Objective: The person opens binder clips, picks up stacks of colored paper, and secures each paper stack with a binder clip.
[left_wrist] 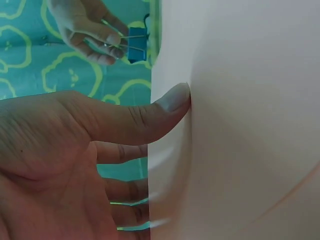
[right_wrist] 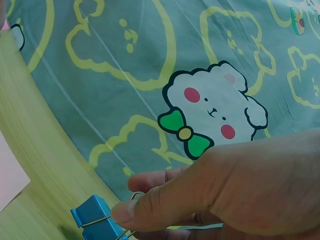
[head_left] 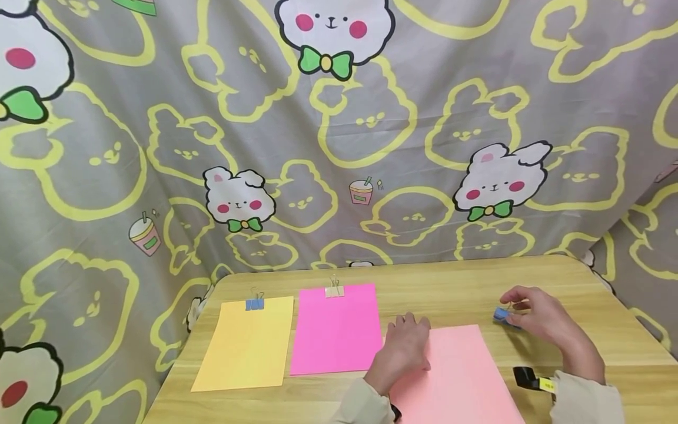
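Note:
My left hand (head_left: 402,350) pinches the left edge of a light pink sheet of paper (head_left: 455,371). In the left wrist view its thumb (left_wrist: 170,102) lies on the near face of the paper, and the other fingers go out of sight behind it. Off to the right of the sheet, my right hand (head_left: 551,324) holds a blue binder clip (head_left: 501,315) by its wire handles, between thumb and fingers. The right wrist view shows the clip's blue body (right_wrist: 97,217) beyond the thumb tip, apart from the light pink paper.
Left on the wooden table (head_left: 434,288) lies a yellow sheet (head_left: 243,350) with a blue binder clip (head_left: 255,304) on its top edge. Beside it is a magenta sheet (head_left: 336,335) with a pale clip (head_left: 334,291). A patterned curtain (head_left: 339,147) hangs behind.

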The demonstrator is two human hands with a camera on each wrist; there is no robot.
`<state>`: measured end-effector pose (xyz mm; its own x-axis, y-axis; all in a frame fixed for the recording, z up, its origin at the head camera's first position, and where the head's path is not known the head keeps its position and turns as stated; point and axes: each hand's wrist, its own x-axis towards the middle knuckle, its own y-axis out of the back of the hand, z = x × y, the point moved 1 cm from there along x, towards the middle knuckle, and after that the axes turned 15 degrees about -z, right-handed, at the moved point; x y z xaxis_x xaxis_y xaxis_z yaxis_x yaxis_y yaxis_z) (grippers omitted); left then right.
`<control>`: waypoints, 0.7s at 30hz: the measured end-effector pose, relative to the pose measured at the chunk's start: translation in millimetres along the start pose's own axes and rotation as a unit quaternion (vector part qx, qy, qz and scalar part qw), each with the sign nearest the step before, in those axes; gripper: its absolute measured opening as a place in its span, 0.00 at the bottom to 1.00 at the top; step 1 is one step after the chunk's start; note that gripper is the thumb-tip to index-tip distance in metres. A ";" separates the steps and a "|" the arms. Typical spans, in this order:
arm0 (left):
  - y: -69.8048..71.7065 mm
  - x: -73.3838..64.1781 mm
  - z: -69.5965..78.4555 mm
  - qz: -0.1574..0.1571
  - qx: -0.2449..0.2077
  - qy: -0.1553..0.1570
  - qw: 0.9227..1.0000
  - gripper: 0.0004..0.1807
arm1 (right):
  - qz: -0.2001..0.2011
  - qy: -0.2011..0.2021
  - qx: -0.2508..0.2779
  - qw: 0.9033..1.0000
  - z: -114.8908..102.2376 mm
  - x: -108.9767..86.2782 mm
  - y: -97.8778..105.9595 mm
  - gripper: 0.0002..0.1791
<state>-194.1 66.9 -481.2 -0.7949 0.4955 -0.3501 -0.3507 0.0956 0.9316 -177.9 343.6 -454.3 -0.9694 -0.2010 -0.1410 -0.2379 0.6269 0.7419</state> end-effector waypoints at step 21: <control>1.4 -7.4 5.5 -0.026 0.003 0.013 1.000 0.32 | -0.002 -0.003 0.003 1.000 -1.4 2.0 -1.1 0.14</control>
<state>-186.0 68.2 -476.8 -0.7877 0.4676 -0.4012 -0.3896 0.1263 0.9123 -179.5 341.4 -454.5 -0.9686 -0.1998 -0.1480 -0.2427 0.6302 0.7376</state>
